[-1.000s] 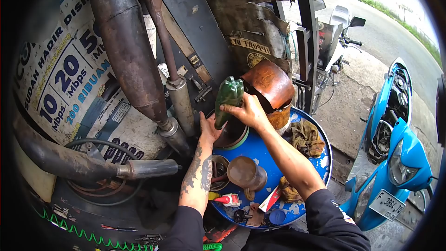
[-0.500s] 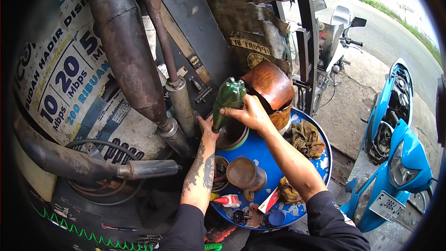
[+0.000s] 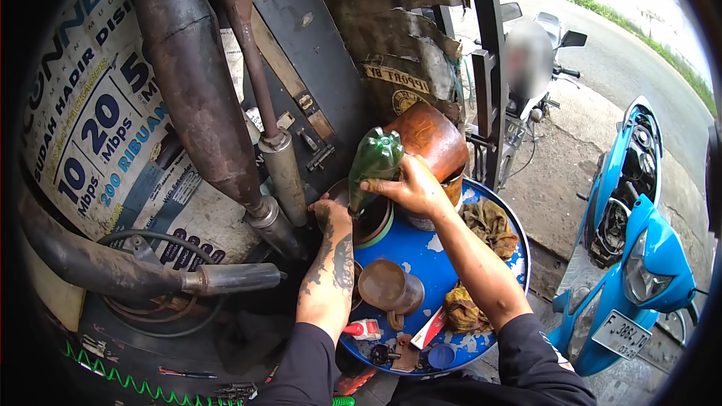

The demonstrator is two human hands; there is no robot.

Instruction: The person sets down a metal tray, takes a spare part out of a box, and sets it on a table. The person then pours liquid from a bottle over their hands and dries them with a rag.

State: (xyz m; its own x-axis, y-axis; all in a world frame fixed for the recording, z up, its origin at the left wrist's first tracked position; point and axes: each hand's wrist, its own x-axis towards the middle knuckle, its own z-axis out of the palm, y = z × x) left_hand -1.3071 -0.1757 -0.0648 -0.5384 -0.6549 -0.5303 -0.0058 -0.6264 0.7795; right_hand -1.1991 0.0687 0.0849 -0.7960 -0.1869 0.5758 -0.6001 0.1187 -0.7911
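Bottle (image 3: 378,152) held neck-down beside the left hand (image 3: 331,213)

Near the middle of the frame, our right hand (image 3: 410,186) is wrapped round the green bottle, thumb across its near side, base up and neck down. We judge the tilt keeps the neck lowest, so anything inside would run toward it. Our left hand is close by the neck, perhaps to steady it; its fingers are partly hidden, and we cannot tell whether they hold anything.

Just right of the neck, a pot (image 3: 374,239) stands on the blue counter (image 3: 432,263), probably kept close to take drips. Below it is a mug (image 3: 406,293), and at the lower middle lie a tube (image 3: 363,329), a box (image 3: 430,328) and a cap (image 3: 441,356), likely near our body for easy reach. One rag (image 3: 464,310) lies beside the box; another rag (image 3: 492,227) is at the counter's right side. A rusty can (image 3: 429,135) stands behind the right hand.

Farther out, a muffler (image 3: 188,83) fills the upper left, presumably set aside there, and a scooter (image 3: 654,263) stands at the right.
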